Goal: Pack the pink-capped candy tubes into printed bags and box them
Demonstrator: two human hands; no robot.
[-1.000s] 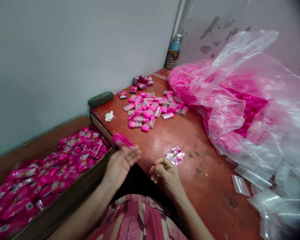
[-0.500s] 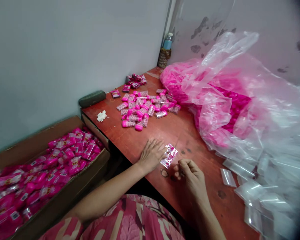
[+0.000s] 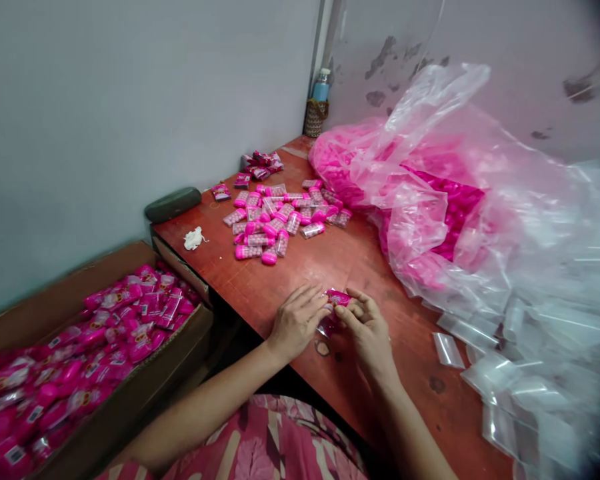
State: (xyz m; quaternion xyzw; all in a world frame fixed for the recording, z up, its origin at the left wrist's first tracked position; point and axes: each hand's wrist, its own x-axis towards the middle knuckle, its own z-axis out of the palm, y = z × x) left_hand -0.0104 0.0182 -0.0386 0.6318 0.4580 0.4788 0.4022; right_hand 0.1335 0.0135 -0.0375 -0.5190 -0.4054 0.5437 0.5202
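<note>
A shiny pink printed wrapper (image 3: 338, 297) is between my two hands, low over the red table near its front edge. My right hand (image 3: 369, 328) pinches its right side between thumb and fingers. My left hand (image 3: 297, 321) rests at its left side, palm down, with the fingers close together and the fingertips on the wrapper; part of the wrapper is hidden under them. Beyond my hands lies a loose pile of small clear bottles (image 3: 281, 220) with pink caps and pink beads inside.
A cardboard box (image 3: 180, 347) of pink packets stands at the lower left. On the red table (image 3: 405, 373) are a dark case (image 3: 173, 204), white crumpled tissue (image 3: 193, 238), stacked pink packets (image 3: 263, 164), a large plastic bag (image 3: 405, 193) and clear sleeves (image 3: 485, 333). A blue bottle (image 3: 321, 88) stands in the corner.
My right hand has moved up and left and now grips the wrapper, which has folded or turned. My left fingers have drawn closer together. The view has shifted slightly right.
</note>
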